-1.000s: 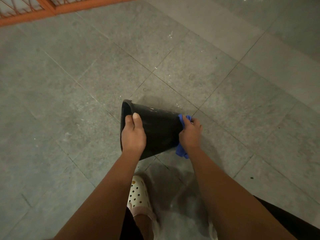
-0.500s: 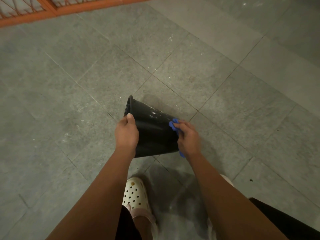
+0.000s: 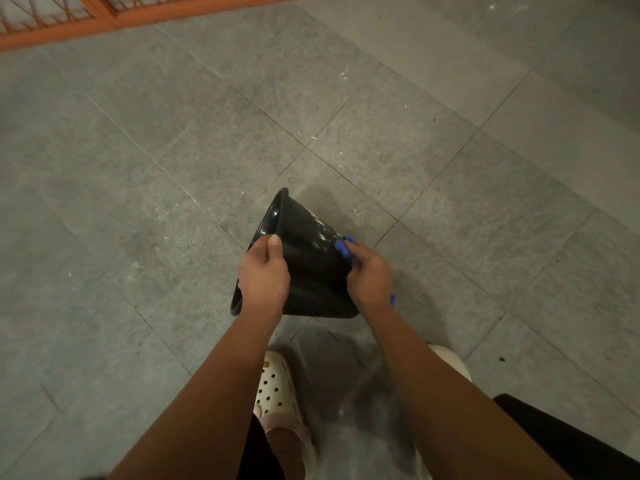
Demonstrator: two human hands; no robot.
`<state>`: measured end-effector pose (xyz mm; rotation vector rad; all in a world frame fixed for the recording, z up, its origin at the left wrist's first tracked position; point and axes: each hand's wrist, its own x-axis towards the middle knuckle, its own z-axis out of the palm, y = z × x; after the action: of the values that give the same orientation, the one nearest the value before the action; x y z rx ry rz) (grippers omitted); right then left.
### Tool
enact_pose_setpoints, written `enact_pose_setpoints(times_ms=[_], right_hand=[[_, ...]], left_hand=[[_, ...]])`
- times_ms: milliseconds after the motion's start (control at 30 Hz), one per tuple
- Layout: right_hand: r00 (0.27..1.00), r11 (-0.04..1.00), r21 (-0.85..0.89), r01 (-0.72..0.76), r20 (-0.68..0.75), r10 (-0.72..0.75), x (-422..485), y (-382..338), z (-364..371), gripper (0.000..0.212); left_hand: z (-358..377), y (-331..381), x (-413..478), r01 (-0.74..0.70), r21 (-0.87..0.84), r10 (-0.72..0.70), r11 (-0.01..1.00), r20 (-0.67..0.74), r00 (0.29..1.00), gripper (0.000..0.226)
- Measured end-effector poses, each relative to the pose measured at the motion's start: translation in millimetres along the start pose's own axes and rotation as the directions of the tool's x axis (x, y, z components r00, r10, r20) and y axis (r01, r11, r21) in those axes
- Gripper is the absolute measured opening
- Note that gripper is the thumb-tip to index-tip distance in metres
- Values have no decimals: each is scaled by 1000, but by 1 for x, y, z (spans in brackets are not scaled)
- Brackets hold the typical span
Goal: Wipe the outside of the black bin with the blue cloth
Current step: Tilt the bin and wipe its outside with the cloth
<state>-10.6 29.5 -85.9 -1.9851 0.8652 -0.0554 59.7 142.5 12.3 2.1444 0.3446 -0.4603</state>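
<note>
Grip of the left hand at the rim steadied the bin, so the right hand, clutching the cloth, seemed to need firm strokes over the white specks.

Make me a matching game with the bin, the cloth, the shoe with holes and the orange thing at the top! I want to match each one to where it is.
Things
1. black bin
2. blue cloth
3. white shoe
4. orange frame

Places
A. under the right hand, against the bin's side
B. top left corner of the view
C. tipped sideways, rim gripped by the left hand
D. on the floor, between the two forearms

Pairs: 1-C, 2-A, 3-D, 4-B
</note>
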Motion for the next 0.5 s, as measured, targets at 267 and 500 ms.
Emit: enact_pose_setpoints(times_ms=[267, 500], right_hand=[[975, 974, 24, -224, -5, 224, -4, 18, -6, 46], [964, 960, 119, -254, -56, 261, 2, 14, -10, 37]], left_hand=[[5, -1, -9, -88, 77, 85, 993, 33, 996, 28], [-4, 4, -6, -124, 73, 111, 990, 158, 981, 27]])
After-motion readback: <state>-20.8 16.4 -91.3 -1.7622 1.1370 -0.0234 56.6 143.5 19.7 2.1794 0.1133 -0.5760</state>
